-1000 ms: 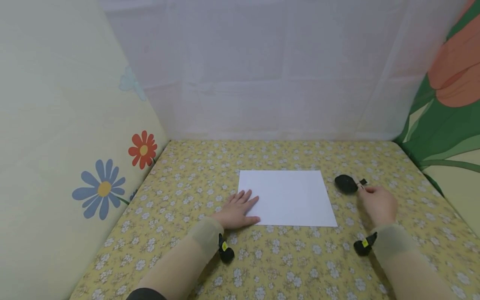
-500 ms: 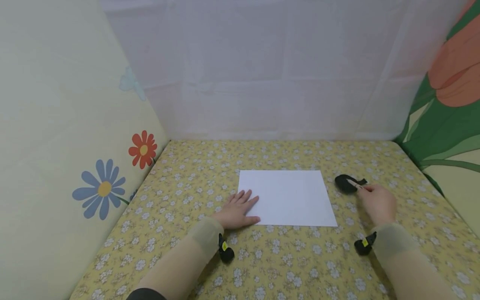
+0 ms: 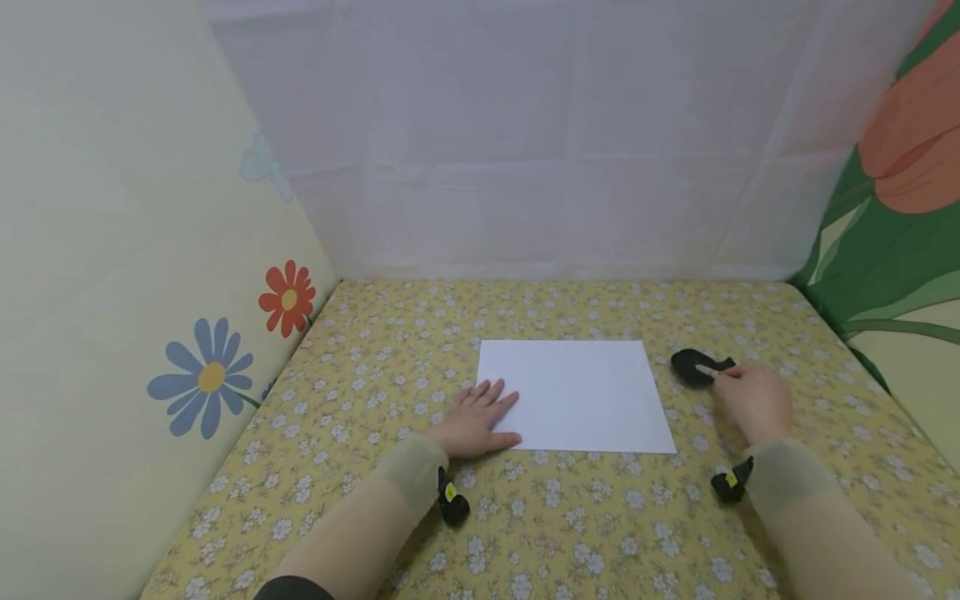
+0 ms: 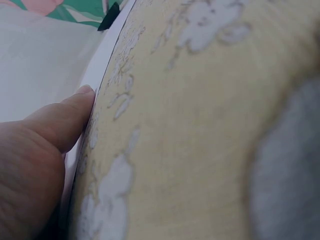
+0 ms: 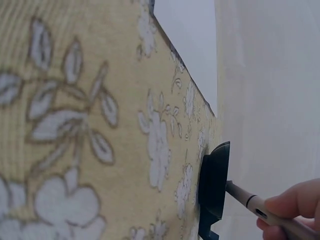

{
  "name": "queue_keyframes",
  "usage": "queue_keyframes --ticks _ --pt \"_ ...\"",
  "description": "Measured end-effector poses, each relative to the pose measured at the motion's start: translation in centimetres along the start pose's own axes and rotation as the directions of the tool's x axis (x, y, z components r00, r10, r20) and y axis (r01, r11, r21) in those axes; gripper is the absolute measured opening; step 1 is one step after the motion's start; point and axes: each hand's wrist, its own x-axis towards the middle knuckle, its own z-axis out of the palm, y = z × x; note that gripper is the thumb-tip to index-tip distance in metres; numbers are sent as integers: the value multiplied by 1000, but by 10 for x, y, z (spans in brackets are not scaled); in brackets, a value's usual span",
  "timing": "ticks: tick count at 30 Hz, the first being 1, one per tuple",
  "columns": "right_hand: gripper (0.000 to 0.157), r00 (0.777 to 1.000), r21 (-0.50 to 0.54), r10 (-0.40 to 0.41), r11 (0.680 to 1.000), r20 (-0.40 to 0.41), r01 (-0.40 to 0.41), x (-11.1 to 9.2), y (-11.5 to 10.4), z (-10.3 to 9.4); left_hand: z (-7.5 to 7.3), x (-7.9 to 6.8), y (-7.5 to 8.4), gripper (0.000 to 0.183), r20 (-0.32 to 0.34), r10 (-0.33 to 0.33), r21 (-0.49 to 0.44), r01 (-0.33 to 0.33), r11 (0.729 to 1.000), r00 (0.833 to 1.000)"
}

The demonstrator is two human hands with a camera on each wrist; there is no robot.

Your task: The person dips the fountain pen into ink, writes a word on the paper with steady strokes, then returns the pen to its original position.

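Lowest of the working things, at the lower right of the head view, a black wrist camera (image 3: pixel 731 483) hangs under the right wrist, near the tabletop (image 3: pixel 600 525); if that wrist drops, it could knock the surface and jolt whatever the fingers steer. Left of centre, the left hand (image 3: pixel 474 423) lies palm down with its fingers spread over the lower-left part of the white sheet (image 3: pixel 585 396). Only that side is held, so a sideways pull could turn the sheet about the palm, and the unheld right edge could lift if a cuff or finger catches it. Toward the right of the frame, the right hand (image 3: pixel 756 404) pinches a slim pen-like tool (image 5: pixel 257 205) between thumb and fingers, well up its barrel; a grip that far back may let the tip wander or the barrel roll. Just beyond the fingertips sits the small black dish (image 3: pixel 682 372), right of the sheet and apart from it, with the tip at its mouth. Neither hand steadies the dish, so a hard push on its rim might slide or tip it. Its contents are hidden; any liquid there could spill or drip onto the patterned cloth.
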Motion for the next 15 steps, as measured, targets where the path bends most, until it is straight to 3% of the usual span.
queue_keyframes --ticks 15 --pt "40 1000 -35 7 999 9 -7 4 0 3 0 -1 0 77 -1 -10 -1 10 1000 1000"
